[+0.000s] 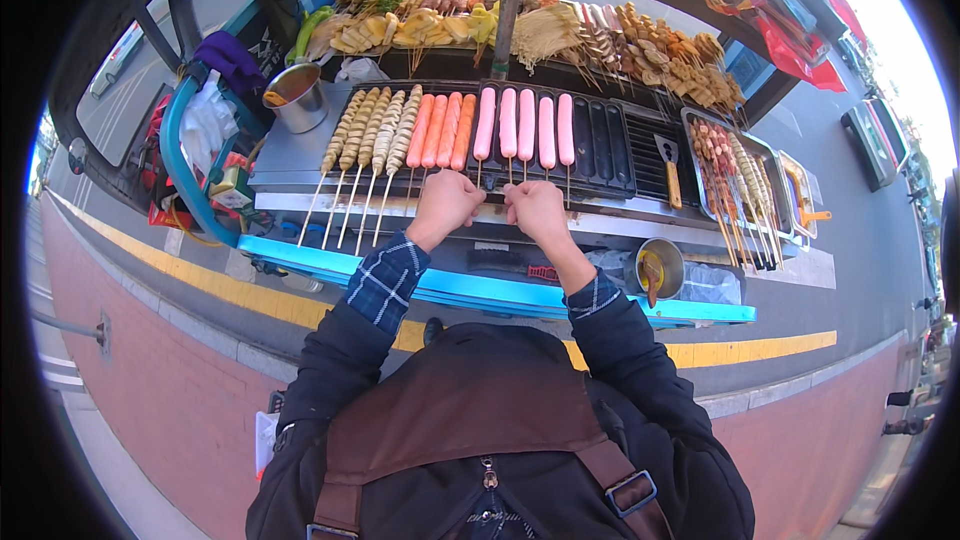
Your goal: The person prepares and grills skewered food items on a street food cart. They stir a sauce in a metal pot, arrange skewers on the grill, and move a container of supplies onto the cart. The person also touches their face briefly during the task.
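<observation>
Several pink sausages on sticks (526, 124) lie in the grooves of a black grill plate (619, 157). My left hand (450, 200) has its fingertips pinched at the stick of the leftmost pink sausage (486, 123). Close beside it, my right hand (535, 205) pinches the stick of the second pink sausage (508, 124). Orange-red sausages on sticks (452, 130) lie just left of the pink ones. Farther left, spiral-cut skewers (369, 130) rest with their long sticks over the cart's front edge. The fingertips partly hide the sticks they touch.
A metal pot (297, 99) stands at the left. On the right are a spatula (670, 171), a steel tray of skewers (705, 165) and a lower pot (658, 270). A post (507, 22) rises before the rear skewers. A blue rail (480, 292) runs along the cart's front.
</observation>
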Demonstrator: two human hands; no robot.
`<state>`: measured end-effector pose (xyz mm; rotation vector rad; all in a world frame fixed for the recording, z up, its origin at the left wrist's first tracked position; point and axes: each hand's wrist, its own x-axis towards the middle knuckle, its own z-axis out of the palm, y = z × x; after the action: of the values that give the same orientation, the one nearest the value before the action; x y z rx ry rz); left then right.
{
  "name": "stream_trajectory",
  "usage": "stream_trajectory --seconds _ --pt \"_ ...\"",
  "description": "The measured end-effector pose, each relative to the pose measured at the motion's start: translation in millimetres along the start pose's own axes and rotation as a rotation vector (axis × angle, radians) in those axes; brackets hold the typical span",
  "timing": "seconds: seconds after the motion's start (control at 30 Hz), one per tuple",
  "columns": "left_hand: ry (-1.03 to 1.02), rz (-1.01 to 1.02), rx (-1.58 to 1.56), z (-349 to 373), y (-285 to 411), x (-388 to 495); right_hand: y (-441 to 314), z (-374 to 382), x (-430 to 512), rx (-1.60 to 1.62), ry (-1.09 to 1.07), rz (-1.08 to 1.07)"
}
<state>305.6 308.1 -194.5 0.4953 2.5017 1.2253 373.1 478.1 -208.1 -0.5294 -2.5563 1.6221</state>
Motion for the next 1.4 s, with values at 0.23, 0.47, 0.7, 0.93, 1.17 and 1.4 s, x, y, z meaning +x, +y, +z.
stream_trajectory --seconds 0.23,0.47,0.7,0.93,1.17,1.4 --pt "-0.081 -0.129 -0.668 -18 -4 15 -3 -7 0 0.431 -0.083 0.12" --pt "-0.106 -0.127 -0.222 7 -3 4 0 -1 -24 -0.124 -0.003 -0.039" --pt "-0.063 -0.061 -0.053 1 9 -4 13 -9 -24 -0.565 0.313 -0.262" --pt "0.109 0.009 -0.074 -10 15 -38 12 -4 -12 -0.534 0.265 -0.224" --pt "0.199 -0.033 -0.292 -10 -1 -73 10 -9 -16 0.143 0.015 0.113" --pt "0.296 -0.039 -0.441 -15 -29 -106 18 -24 -35 -0.373 0.308 -0.193"
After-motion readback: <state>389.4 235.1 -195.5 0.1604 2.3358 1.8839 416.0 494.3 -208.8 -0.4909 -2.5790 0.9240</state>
